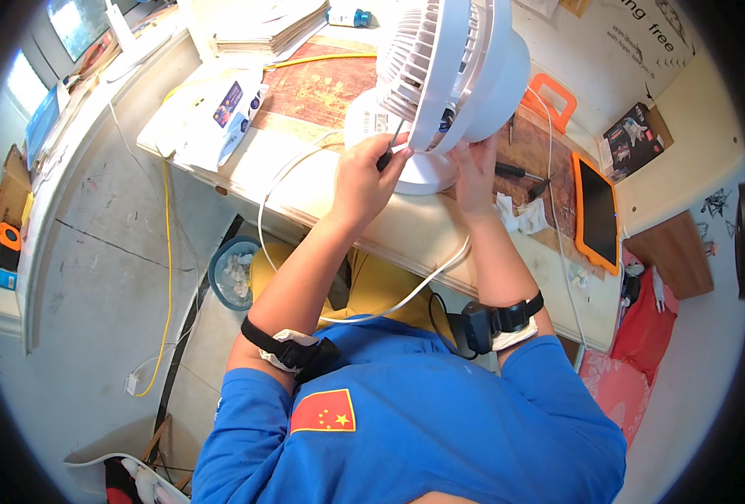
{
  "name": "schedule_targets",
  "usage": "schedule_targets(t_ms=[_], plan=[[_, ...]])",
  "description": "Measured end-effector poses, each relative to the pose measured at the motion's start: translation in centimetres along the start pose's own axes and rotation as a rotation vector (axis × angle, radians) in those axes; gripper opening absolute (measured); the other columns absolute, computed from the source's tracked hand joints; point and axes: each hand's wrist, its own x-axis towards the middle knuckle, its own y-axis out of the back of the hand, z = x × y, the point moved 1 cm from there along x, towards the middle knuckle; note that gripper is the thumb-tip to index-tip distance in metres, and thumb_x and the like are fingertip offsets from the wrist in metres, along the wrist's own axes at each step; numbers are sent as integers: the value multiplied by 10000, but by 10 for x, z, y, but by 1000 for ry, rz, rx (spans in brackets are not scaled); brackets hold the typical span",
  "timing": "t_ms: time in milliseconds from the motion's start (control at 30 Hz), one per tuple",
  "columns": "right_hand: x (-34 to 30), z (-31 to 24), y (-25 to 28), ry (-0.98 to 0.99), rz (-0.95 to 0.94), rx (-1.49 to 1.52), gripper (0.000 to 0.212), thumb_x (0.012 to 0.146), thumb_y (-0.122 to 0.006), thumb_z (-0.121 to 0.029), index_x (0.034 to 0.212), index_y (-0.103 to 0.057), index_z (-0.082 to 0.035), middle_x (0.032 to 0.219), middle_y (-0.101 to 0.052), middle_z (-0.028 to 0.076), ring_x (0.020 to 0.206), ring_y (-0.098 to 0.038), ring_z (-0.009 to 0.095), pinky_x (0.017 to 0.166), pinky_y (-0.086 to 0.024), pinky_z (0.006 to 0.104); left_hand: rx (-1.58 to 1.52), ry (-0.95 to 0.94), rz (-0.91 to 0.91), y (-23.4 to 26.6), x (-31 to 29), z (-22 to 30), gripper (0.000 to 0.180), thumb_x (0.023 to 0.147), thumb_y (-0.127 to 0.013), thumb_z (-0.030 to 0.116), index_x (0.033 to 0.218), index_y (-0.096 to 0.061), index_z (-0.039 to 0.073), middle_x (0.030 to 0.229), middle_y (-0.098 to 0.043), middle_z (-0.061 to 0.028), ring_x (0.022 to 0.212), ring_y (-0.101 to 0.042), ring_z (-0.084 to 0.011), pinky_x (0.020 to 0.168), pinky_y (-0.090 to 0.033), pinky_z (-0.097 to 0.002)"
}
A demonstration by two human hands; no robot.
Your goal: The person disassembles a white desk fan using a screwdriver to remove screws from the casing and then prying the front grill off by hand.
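The white fan (pixel 452 71) stood on the tabletop (pixel 406 227), its round base near the front edge and its head tilted toward the person. The left hand (pixel 364 181) was clenched around a dark-handled screwdriver (pixel 387 154), its shaft set against the fan's neck. The right hand (pixel 476 172) gripped the fan just beside it, below the housing. A white cord (pixel 406 298) hung over the tabletop's edge. An orange tablet (pixel 598 212) lay well to the right, and a bin (pixel 234 273) stood on the floor below.
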Motion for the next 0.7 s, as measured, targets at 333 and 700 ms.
schedule_targets(t_ms=[333, 700], plan=[[1, 11, 10, -142, -92, 56, 513, 956, -533, -161, 1398, -274, -123, 1336, -447, 67, 1199, -497, 198, 1014, -423, 390, -64, -178, 159, -10, 1, -4, 141, 776, -703, 32, 903, -656, -4, 856, -649, -107, 680, -608, -233, 628, -472, -296], [-1, 8, 5, -106, -97, -83, 532, 945, -567, -221, 1369, -288, -62, 1319, -452, 74, 1158, -491, 152, 988, -414, 332, 27, -192, 172, -13, -2, 5, 159, 779, -683, 15, 936, -659, 12, 857, -640, -116, 694, -612, -249, 624, -471, -305]])
